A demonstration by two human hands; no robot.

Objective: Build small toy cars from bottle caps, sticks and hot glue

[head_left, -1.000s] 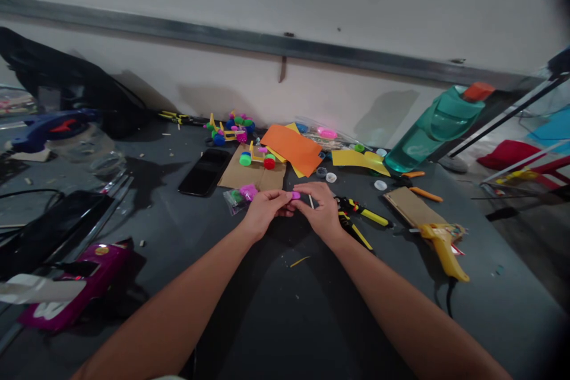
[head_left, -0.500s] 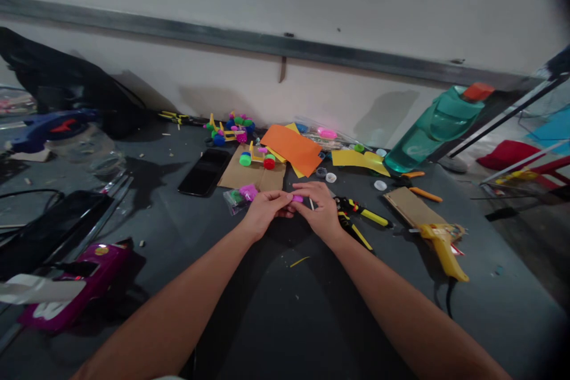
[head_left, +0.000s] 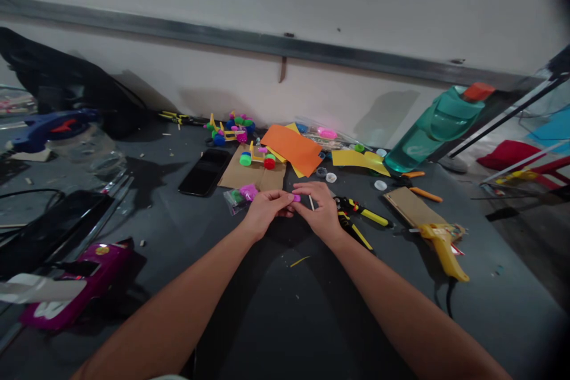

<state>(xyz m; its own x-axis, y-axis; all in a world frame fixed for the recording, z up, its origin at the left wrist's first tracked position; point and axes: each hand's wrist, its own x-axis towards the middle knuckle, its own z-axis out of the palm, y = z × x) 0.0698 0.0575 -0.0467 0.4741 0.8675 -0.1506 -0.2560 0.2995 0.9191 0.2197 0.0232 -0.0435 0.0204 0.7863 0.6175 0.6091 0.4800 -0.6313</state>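
Observation:
Between the fingertips of both hands is a small pink-purple piece (head_left: 296, 198), too small to name more exactly. My left hand (head_left: 268, 209) pinches it from the left, and my right hand (head_left: 321, 209) grips it from the right with thumb and fingers. A thin white stick (head_left: 311, 202) shows beside my right hand. Left of my left hand lies a clear bag (head_left: 236, 200) with purple and green bits. Beyond the hands, a small yellow toy car (head_left: 258, 157) with green and red wheels rests on a cardboard piece (head_left: 231, 173).
Yellow-black pliers (head_left: 363, 214) lie right of my hands, with a yellow glue gun (head_left: 440, 249) on cardboard farther right. A teal bottle (head_left: 423, 130) leans at the back right. A phone (head_left: 205, 172) and orange paper (head_left: 291, 147) lie beyond; a purple power strip (head_left: 95, 273) is at left.
The pink-purple piece has shifted very slightly between the fingertips. Otherwise both hands hold nearly the same place.

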